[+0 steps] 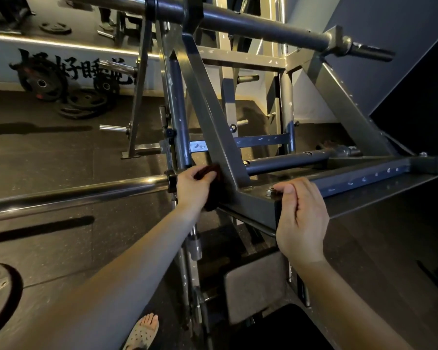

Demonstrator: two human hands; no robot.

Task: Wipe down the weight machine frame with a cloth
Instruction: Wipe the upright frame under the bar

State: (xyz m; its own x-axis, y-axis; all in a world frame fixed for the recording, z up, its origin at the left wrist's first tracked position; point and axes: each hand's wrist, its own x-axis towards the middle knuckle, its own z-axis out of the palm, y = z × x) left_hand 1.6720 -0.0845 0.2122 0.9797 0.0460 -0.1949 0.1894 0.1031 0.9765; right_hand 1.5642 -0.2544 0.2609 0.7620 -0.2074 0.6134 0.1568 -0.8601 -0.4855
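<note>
The weight machine frame (208,117) is dark grey metal with a bluish sheen on some tubes, flecked all over with small white chips. The cloth (210,173) is dark, nearly black, with a reddish-brown tinge. The bar (74,192) is shiny silver chrome with a black collar. The floor (48,152) is black speckled rubber. The weight plates (84,102) are black, one with red marks. The wall (5,54) is white with bold black brush lettering. The shoe (143,332) is pale beige with dark dot holes.

A gym: a steel weight machine frame (213,127), a chrome barbell (68,192), weight plates (84,102) and dark rubber floor (48,152) show it.
</note>
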